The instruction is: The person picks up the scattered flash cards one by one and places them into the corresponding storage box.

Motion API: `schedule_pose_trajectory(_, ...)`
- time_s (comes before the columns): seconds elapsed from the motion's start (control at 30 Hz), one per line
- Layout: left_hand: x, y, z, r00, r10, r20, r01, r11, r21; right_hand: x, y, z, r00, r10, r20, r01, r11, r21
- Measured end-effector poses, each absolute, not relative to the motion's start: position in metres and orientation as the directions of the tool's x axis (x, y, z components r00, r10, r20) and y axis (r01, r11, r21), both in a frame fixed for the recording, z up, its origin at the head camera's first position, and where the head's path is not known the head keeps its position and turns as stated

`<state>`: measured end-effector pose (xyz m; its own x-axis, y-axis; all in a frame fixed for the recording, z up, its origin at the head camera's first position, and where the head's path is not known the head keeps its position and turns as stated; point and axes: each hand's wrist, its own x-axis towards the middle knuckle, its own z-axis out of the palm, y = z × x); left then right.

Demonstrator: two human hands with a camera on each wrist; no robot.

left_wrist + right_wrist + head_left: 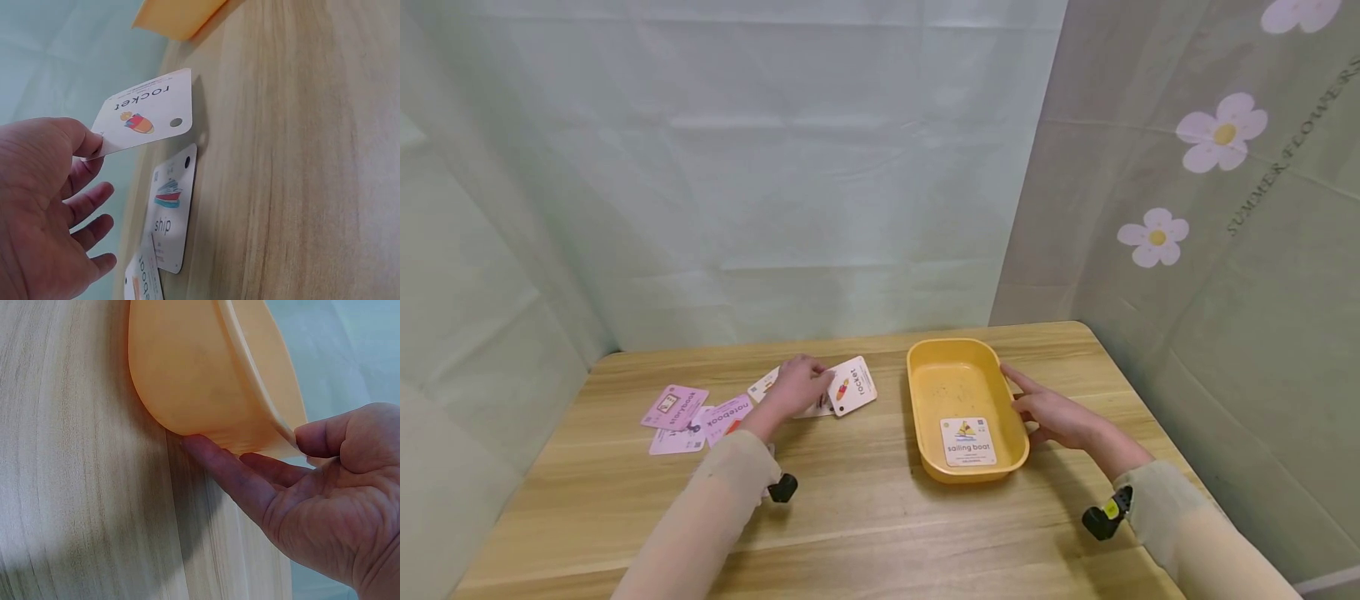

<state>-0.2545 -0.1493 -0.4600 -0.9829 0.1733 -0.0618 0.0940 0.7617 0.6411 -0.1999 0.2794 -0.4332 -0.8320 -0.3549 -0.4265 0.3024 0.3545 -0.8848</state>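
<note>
White square rocket card point(853, 385), pinched by the left hand point(800, 388)
Right hand point(1058, 415) grips the yellow oblong plastic tray point(957, 390).

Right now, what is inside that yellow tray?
The yellow tray holds one visible card, the sailing boat card, lying picture side up at the end nearer the person. It covers the patch of tray floor beneath it, so I cannot tell whether anything lies under it.

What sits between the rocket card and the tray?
Nothing: in the head view, only a bare strip of table shows between the rocket card and the tray.
</note>
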Motion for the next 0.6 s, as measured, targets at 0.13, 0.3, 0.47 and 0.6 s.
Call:
schedule_pose_trajectory(0.13, -0.254, -0.15, -0.455, -0.983, 0.177, -0.037, 0.11, 0.747, 0.656, -0.2, 0.279, -0.432, -0.832, -0.354, -0.428, 0.304, 0.354, -0.884)
schedule_pose_trajectory(0.3, -0.252, -0.153, -0.448, -0.984, 0.176, -0.013, 0.119, 0.715, 0.689, -0.2, 0.279, -0.432, -0.833, -0.348, -0.43, 0.305, 0.361, -0.882)
schedule_pose_trajectory(0.47, -0.252, -0.157, -0.446, -0.984, 0.177, -0.022, 0.108, 0.686, 0.72, -0.2, 0.278, -0.432, -0.834, -0.346, -0.43, 0.305, 0.36, -0.882)
schedule_pose_trajectory(0.6, -0.253, -0.159, -0.443, -0.985, 0.172, -0.014, 0.108, 0.675, 0.73, -0.2, 0.278, -0.431, -0.834, -0.343, -0.433, 0.305, 0.367, -0.879)
